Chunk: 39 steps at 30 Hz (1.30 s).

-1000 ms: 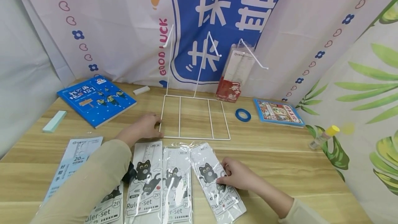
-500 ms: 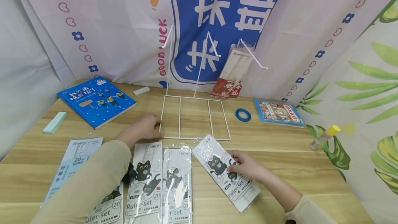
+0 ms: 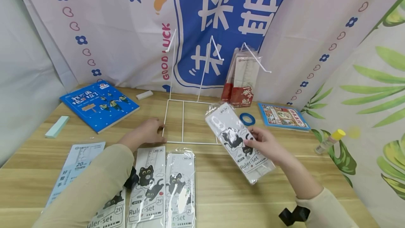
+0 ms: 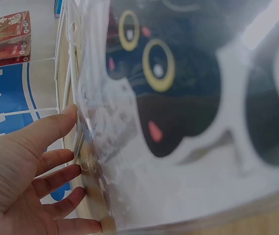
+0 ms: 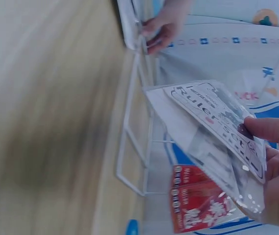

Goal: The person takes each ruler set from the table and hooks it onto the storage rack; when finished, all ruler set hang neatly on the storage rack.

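Observation:
My right hand (image 3: 264, 145) pinches a clear-wrapped ruler set (image 3: 234, 140) with black cats on its card, thumb on its front. The packet is held tilted over the front right part of a white wire display rack (image 3: 182, 120). My left hand (image 3: 143, 133) rests at the rack's left side; in the left wrist view its fingers (image 4: 56, 178) are spread and lightly bent, thumb tip at the wire. Red-and-white ruler packets (image 3: 245, 80) hang from the rack's right hook. Two more cat ruler sets (image 3: 147, 185) lie in front of the rack, another partly under my left sleeve.
A light-blue ruler packet (image 3: 79, 157) lies front left. Behind it are a blue book (image 3: 99, 106), a pale green block (image 3: 57, 126) and a white block (image 3: 144, 95). Blue tape (image 3: 247, 119), a comic-covered booklet (image 3: 284, 116) and a yellow-capped glue stick (image 3: 330, 140) are at the right.
My right hand has lifted the right-hand cat ruler set off the front row and carried it up, right and towards the rack. The red packets have swung on their hook. My left hand stays put.

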Each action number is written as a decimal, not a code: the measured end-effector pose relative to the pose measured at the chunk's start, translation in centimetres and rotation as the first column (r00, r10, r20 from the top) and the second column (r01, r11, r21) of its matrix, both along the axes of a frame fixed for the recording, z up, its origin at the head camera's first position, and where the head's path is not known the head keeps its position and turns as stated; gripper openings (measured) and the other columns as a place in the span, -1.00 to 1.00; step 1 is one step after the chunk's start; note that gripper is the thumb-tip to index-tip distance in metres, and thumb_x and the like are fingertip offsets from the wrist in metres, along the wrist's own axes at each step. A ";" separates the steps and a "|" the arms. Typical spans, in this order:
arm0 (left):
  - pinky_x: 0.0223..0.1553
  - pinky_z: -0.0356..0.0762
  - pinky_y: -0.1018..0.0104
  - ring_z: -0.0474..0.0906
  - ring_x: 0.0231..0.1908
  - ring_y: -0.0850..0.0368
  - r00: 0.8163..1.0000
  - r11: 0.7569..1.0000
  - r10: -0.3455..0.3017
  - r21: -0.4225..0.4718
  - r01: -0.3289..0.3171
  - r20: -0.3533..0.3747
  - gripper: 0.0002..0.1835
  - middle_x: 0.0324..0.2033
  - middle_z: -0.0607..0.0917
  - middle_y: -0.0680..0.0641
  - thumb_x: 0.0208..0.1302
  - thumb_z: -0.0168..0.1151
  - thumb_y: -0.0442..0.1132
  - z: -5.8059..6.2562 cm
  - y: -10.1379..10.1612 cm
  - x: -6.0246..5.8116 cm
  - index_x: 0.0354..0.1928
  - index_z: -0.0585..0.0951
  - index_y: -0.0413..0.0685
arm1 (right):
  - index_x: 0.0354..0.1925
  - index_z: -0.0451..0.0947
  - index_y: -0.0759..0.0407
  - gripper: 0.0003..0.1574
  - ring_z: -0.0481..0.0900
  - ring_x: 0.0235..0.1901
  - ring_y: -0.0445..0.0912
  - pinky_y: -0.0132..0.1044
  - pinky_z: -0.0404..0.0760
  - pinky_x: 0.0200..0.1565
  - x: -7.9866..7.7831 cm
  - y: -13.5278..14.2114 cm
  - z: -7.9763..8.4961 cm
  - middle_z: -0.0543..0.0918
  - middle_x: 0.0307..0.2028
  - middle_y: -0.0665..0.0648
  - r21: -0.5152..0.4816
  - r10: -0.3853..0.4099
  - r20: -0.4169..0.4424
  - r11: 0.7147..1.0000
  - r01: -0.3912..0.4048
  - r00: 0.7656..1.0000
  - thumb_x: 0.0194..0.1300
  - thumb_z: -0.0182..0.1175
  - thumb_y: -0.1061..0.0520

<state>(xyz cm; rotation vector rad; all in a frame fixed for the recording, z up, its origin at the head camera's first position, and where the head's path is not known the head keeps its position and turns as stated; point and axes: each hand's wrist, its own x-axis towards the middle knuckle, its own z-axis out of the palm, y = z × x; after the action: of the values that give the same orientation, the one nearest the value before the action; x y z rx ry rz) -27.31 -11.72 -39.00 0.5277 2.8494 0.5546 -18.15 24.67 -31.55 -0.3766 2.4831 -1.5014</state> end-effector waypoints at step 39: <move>0.16 0.16 -0.12 0.19 0.15 -0.32 1.000 1.000 0.020 -0.008 -0.020 0.018 -0.34 0.15 0.28 -0.42 -0.01 0.36 -0.08 0.0 0.2 0.1 0.10 0.43 -0.30 | 0.04 0.35 0.40 -0.57 0.63 -0.47 -0.11 -0.17 0.64 -0.41 -2.8 -1.4 8.4 0.60 -0.43 0.08 -0.044 -0.156 -0.230 0.988 0.150 0.961 0.22 0.11 0.25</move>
<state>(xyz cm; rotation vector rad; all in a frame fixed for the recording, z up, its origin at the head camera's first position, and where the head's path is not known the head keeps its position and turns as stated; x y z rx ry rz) -27.23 -11.56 -39.05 0.4908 2.8421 0.5493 -20.97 23.30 -23.16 -0.3940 2.7322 -1.6352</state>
